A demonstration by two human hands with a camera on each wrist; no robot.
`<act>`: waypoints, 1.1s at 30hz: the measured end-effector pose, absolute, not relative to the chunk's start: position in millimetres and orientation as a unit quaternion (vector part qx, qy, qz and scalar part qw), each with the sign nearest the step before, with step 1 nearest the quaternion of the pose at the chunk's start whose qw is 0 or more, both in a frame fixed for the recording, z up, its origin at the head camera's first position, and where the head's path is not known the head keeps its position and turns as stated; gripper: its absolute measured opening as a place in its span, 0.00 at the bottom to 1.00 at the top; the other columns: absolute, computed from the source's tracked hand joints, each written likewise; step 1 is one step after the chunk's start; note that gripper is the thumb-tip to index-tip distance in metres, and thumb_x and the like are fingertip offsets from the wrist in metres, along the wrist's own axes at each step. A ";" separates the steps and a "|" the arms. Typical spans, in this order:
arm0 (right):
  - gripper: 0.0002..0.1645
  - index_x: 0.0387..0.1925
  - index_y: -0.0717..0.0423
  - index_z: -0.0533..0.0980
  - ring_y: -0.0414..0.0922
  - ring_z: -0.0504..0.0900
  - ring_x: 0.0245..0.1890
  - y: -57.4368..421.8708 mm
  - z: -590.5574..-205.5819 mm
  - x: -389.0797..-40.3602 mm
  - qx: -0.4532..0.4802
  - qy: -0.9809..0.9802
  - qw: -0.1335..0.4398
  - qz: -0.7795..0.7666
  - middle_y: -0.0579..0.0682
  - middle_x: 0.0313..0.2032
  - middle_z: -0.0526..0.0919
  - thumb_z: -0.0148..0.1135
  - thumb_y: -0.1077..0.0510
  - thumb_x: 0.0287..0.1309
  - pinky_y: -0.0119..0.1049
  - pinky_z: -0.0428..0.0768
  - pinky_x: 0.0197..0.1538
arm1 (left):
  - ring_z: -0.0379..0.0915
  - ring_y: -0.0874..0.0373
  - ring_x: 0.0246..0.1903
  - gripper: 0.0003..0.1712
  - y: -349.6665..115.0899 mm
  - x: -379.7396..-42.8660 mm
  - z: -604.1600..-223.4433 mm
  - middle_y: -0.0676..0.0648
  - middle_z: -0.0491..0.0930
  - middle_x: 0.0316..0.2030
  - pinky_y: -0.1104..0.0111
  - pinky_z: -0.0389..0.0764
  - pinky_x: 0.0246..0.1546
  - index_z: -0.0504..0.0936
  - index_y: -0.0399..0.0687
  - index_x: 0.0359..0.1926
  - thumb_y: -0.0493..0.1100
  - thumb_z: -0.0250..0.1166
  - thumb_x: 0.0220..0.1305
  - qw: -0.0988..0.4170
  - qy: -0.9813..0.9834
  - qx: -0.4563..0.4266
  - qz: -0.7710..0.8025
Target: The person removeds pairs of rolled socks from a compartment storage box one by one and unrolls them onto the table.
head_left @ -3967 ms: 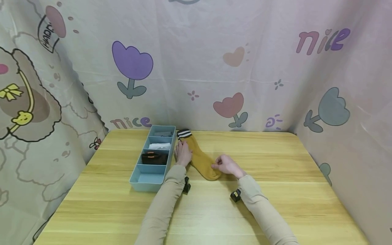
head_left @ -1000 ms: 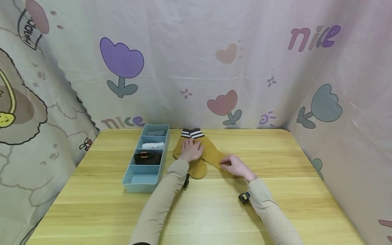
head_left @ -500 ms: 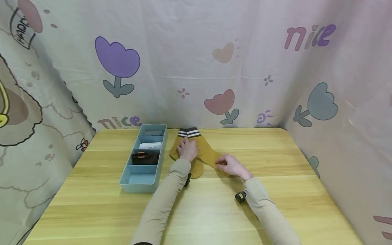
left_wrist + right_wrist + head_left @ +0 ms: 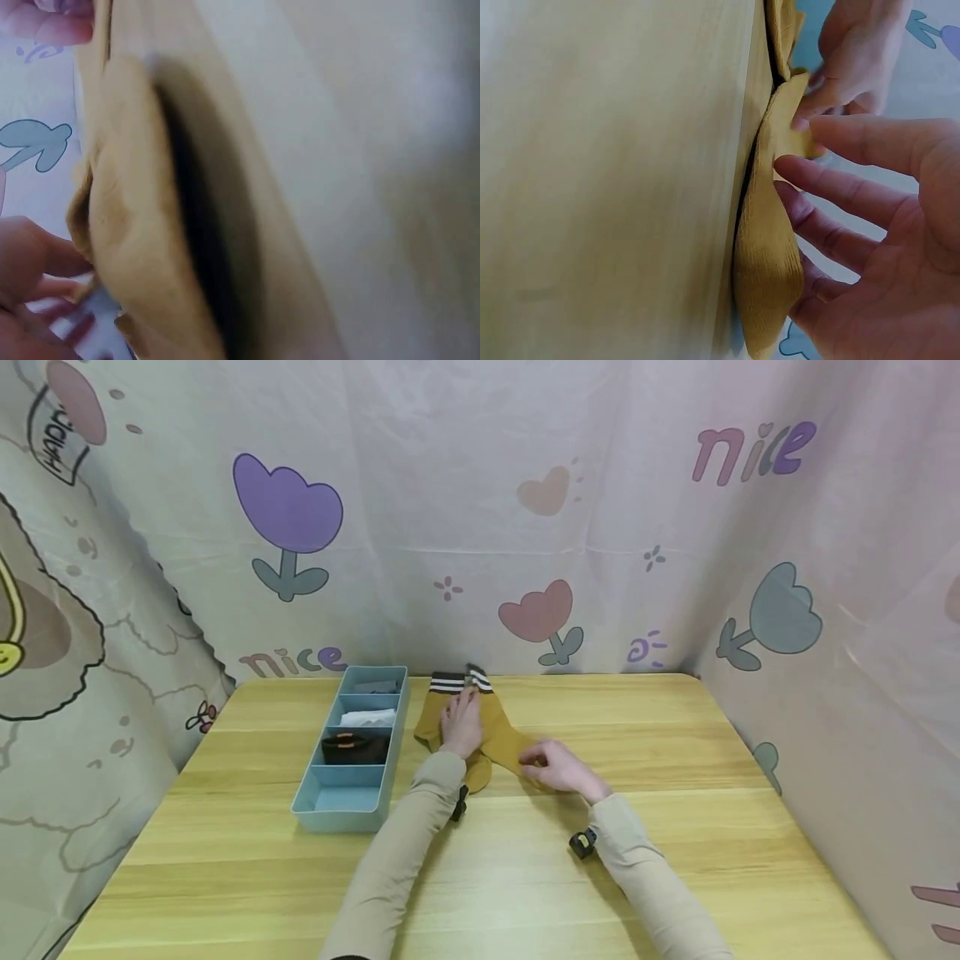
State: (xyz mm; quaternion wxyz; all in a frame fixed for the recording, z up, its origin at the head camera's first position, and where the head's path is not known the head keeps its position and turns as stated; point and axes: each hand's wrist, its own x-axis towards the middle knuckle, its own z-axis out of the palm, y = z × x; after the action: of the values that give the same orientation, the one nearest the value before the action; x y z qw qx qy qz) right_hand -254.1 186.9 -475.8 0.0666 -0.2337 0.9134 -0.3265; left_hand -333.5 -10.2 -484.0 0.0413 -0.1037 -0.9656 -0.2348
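Observation:
Two mustard-yellow socks with black-and-white striped cuffs lie on the table in the head view. The left sock (image 4: 427,724) runs partly beneath the right sock (image 4: 501,737), which slants toward the right. My left hand (image 4: 462,724) pinches the right sock just below its cuff, which stands slightly raised and narrowed. In the right wrist view, the left thumb and fingers meet at the fabric. My right hand (image 4: 562,766) is at the foot end of the right sock, with loosely extended fingers (image 4: 840,184) touching its surface. The toe is partly hidden by that hand.
A blue divided organizer box (image 4: 345,821) stands left of the socks. Its compartments hold a grey folded item (image 4: 375,687), a white folded cloth (image 4: 367,717) and a dark brown item with orange trim (image 4: 356,748). A printed curtain (image 4: 420,502) hangs behind the table.
A second sock now lies beside the first one. In the last half second my left hand has turned and lifted the right sock's cuff slightly away from the left one. The right hand has barely moved.

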 end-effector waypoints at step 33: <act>0.16 0.49 0.67 0.82 0.53 0.83 0.47 193.4 -477.1 -251.6 -0.243 0.903 0.067 -0.349 0.61 0.46 0.86 0.62 0.60 0.64 0.48 0.83 0.54 | 0.33 0.46 0.81 0.31 -28.1 -318.4 -475.2 0.47 0.46 0.81 0.41 0.34 0.79 0.54 0.47 0.79 0.48 0.42 0.80 -0.097 -0.967 -0.123 -0.201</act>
State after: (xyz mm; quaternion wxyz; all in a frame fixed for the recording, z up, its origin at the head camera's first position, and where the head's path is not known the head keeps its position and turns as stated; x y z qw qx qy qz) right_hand -251.6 193.4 -477.1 0.0673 -0.2428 0.9027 -0.3487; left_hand -318.4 -28.1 -475.2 -0.0968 -0.1229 -0.9671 -0.2008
